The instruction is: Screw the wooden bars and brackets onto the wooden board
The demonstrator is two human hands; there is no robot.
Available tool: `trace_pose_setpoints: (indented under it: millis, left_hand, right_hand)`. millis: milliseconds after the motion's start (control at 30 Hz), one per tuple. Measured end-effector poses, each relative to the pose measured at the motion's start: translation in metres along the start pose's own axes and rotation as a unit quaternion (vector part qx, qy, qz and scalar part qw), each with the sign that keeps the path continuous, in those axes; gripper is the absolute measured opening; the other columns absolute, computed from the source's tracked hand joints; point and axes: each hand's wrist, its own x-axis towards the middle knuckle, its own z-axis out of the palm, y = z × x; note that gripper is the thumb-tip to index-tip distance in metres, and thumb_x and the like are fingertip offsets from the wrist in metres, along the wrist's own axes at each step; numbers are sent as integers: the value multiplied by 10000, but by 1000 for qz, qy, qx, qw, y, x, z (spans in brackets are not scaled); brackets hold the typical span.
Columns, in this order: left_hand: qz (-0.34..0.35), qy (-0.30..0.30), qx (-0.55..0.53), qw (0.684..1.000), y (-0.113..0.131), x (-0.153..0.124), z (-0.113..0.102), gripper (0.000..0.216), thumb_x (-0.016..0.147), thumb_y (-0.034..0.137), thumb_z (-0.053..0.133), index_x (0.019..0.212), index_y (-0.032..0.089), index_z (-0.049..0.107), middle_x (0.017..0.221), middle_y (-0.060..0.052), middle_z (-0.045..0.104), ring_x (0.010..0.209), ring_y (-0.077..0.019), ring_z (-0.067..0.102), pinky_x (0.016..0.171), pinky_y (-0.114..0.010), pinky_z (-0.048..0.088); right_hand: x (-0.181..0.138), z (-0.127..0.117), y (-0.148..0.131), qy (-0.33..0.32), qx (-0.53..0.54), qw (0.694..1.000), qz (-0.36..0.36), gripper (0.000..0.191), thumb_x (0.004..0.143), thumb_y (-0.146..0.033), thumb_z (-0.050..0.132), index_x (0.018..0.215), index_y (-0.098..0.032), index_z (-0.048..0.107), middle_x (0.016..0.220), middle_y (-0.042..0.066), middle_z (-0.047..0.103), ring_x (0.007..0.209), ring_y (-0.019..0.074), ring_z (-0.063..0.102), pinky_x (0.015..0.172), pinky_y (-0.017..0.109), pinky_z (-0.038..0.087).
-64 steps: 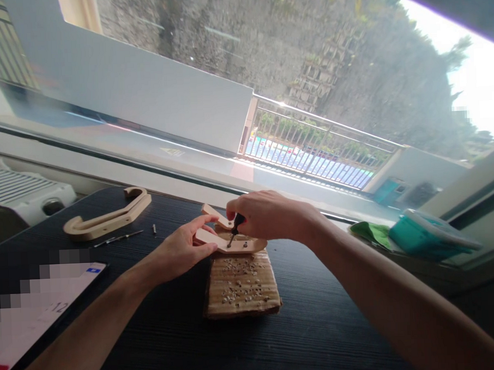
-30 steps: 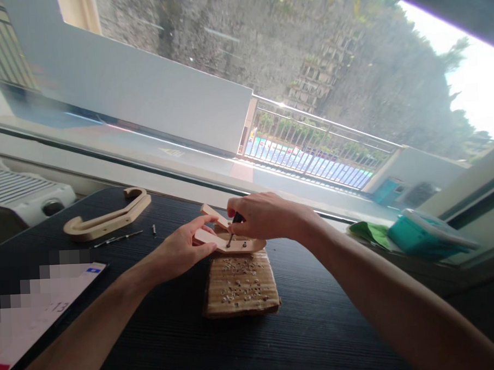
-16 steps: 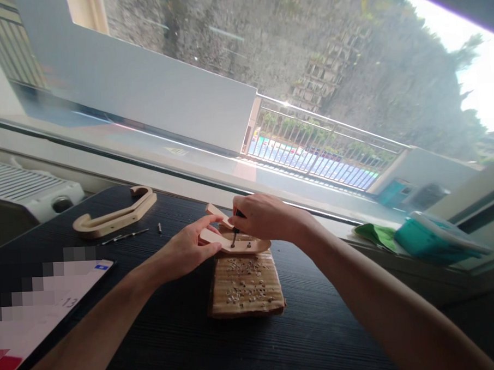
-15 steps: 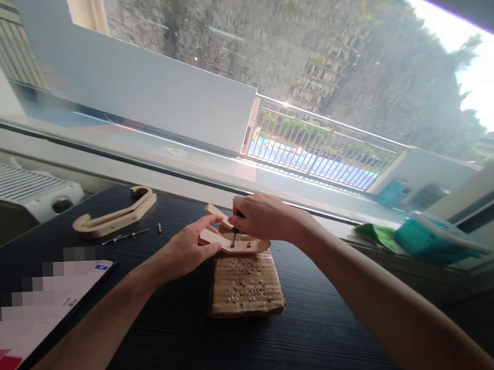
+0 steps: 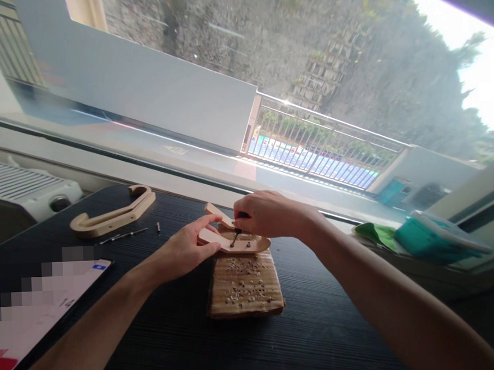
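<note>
My right hand [image 5: 258, 213] is closed round the dark handle of a screwdriver [image 5: 235, 238], whose tip sits at a screw hole in a pale curved wooden piece [image 5: 237, 248]. A second screw [image 5: 248, 244] stands in that same piece, to the right. With thumb and fingers, my left hand [image 5: 197, 243] grips the piece's left end. The wood rests over the far edge of a corrugated cardboard block [image 5: 249, 283] strewn with many small metal bits. Part of the wooden assembly behind is hidden by my right hand.
On the dark table [image 5: 318, 323], a similar wooden frame [image 5: 113, 218] lies at the left, beside thin metal tools [image 5: 124, 235] and a small screw [image 5: 158, 227]. A phone-like screen [image 5: 72, 301] is at the lower left. Right, by the window, sit a teal container [image 5: 433, 239] and green cloth [image 5: 376, 236].
My right hand has turned and shifted slightly, and the screwdriver leans more to the right. My left hand keeps its grip on the wooden piece.
</note>
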Motion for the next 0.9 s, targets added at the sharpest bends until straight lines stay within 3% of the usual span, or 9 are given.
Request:
trace_pose_setpoints:
  millis: [133, 233, 500, 667, 900]
  left_hand:
    - [-15, 7, -24, 1000, 1, 0, 1, 661, 675, 375, 597, 1290, 205, 425, 922, -17, 653, 789, -200, 651, 747, -292, 495]
    - [-22, -9, -61, 998, -1, 1, 1, 714, 653, 358, 630, 1309, 213, 387, 954, -18, 665, 788, -192, 660, 737, -281, 500]
    - [-36, -56, -137, 988, -9, 3, -2, 534, 621, 358, 679, 1096, 176, 516, 939, -43, 680, 866, -211, 635, 770, -311, 492]
    - [-43, -59, -166, 983, -13, 5, 0, 470, 612, 350, 693, 1021, 177, 540, 925, -32, 668, 828, -190, 612, 758, -303, 475]
    - [-30, -72, -198, 977, -17, 6, 2, 383, 637, 348, 689, 958, 180, 567, 842, 4, 627, 765, -153, 572, 681, -250, 435]
  right_hand:
    - [0, -1, 1, -10, -6, 999, 34, 330, 842, -363, 435, 872, -173, 703, 787, 68, 689, 653, 136, 544, 532, 251, 291]
    - [-3, -6, 2, -34, -11, 999, 20, 289, 805, -366, 486, 907, -205, 704, 807, 48, 694, 657, 137, 546, 530, 248, 301]
    - [5, -12, -8, -86, -52, 994, -42, 245, 745, -167, 537, 909, -230, 708, 842, 20, 700, 726, 135, 578, 558, 242, 314]
    - [14, -7, -9, -84, -66, 993, -56, 216, 763, -202, 539, 909, -198, 699, 840, 42, 698, 752, 155, 599, 559, 248, 316]
    - [21, -14, -3, -135, -37, 990, -20, 268, 788, -307, 517, 942, -193, 705, 851, 63, 703, 744, 170, 612, 578, 259, 365]
